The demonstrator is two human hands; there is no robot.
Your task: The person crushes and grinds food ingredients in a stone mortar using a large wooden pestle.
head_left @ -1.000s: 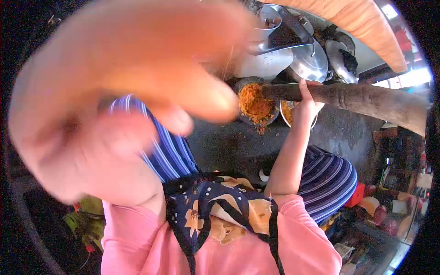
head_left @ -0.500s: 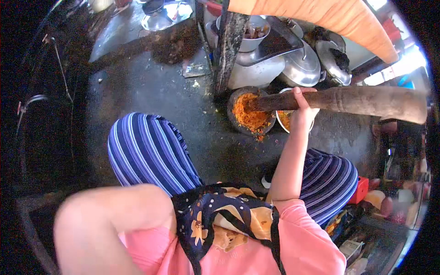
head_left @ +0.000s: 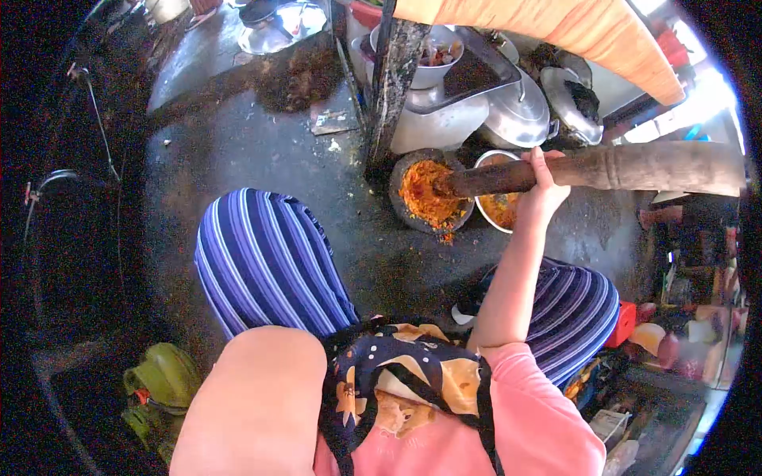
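Observation:
My right hand (head_left: 544, 184) is wrapped round a long, thick wooden pestle (head_left: 659, 168), gripping it partway along its slimmer section. The pestle slants low to the right, its narrow end resting in a dark stone mortar (head_left: 402, 208). Inside the mortar lies a coarse orange mash (head_left: 425, 190), with some crumbs spilled at the near rim. Close by on the right, partly beneath the pestle and my hand, a white-rimmed bowl (head_left: 506, 229) holds orange-yellow food (head_left: 495, 208). My left arm (head_left: 254, 397) is bent at the lower left; its hand is outside the picture.
A dark wooden post (head_left: 393, 87) rises behind the mortar. Beyond it are a bowl of chopped food (head_left: 432, 73) and lidded metal pots (head_left: 516, 115). A red box (head_left: 625, 324) sits beside my right knee, and a green object (head_left: 171, 377) lies at lower left.
My left arm has swung inward, uncovering the green object at lower left. My right hand has shifted slightly right, keeping its hold on the pestle, whose thick end sits slightly higher.

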